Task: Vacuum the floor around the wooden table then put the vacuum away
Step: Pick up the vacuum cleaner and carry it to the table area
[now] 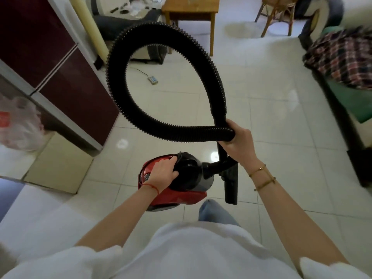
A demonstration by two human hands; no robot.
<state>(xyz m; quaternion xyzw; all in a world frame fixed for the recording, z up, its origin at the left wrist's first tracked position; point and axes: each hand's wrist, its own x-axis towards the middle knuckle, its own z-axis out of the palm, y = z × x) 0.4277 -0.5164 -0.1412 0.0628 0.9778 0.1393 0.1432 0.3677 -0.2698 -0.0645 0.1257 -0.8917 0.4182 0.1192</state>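
Right now your left hand is curled over the top handle of the red vacuum, carrying it clear of the tiled floor, while your right hand clasps the black hose where its loop crosses the rigid wand. Judging by looks, the body is the heavy, stiff part, so keep it by that handle; the springy ribbed hose will try to uncoil, and the wooden table stands well ahead.

Vacuum near, centre; hose loops ahead of it. Wooden table far ahead; cabinet left; couch right.
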